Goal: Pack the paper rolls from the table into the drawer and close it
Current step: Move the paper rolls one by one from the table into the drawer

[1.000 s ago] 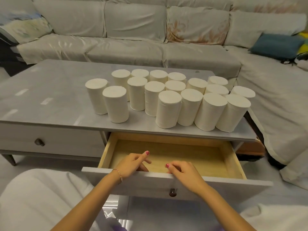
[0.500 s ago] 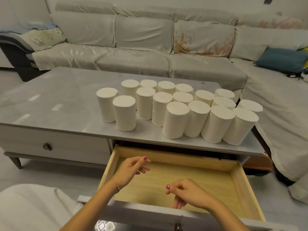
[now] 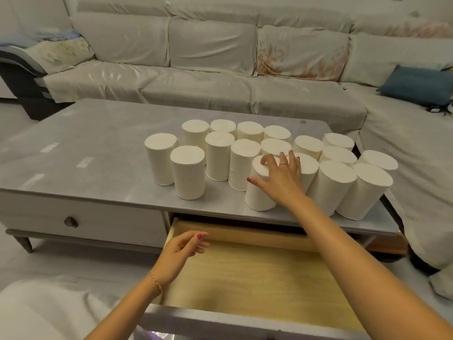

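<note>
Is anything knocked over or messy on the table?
Nothing is knocked over or spilled. All the paper rolls stand on end, packed close on the table. Those nearest the right edge look tilted, probably from the wide lens. The right hand is on the front roll, and the open drawer looks empty.

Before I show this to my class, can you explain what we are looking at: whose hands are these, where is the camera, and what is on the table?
The camera sits on a person's head, looking forward and down, so you see that person's own two bare hands. The right hand is laid on the top and side of a white paper roll at the front of a cluster of upright rolls on the grey table; the roll is not lifted. The left hand hovers, holding nothing, over the open wooden drawer, which looks empty. A sofa stands behind.
</note>
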